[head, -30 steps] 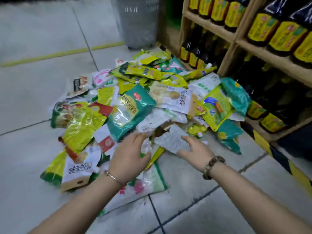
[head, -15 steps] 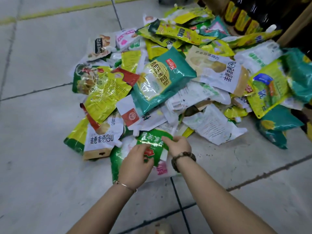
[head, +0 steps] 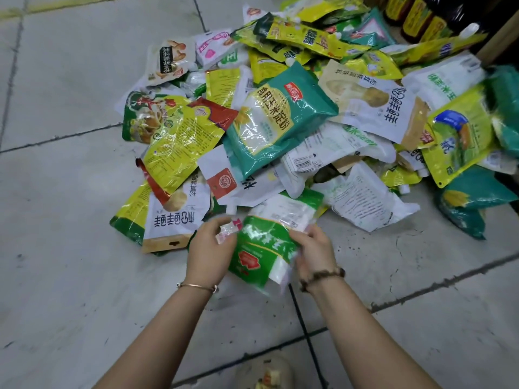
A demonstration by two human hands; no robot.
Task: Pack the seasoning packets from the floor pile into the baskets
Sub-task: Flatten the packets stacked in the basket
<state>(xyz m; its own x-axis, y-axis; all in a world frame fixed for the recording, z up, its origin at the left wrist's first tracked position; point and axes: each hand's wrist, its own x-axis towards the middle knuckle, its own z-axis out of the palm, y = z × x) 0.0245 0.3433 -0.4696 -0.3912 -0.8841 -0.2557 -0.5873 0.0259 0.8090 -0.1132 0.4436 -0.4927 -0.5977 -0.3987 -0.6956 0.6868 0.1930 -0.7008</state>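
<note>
**Grey tile floor point(head: 70, 248), pile of seasoning packets point(head: 362, 108), one packet in your hands**

The pile spreads ahead of you, reaching dark bottles point(head: 415, 18) at upper right. A teal bag point(head: 278, 122) lies on top, near its middle. At the near edge sits a green-and-white packet point(head: 261, 248). Your left hand point(head: 209, 248) and right hand point(head: 316, 251) each curl around one side of it.

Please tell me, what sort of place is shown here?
Probably a grocery shop aisle: a pile of seasoning packets lies on a tiled floor, beside a wooden shelf stocked with dark bottles bearing yellow labels.
</note>
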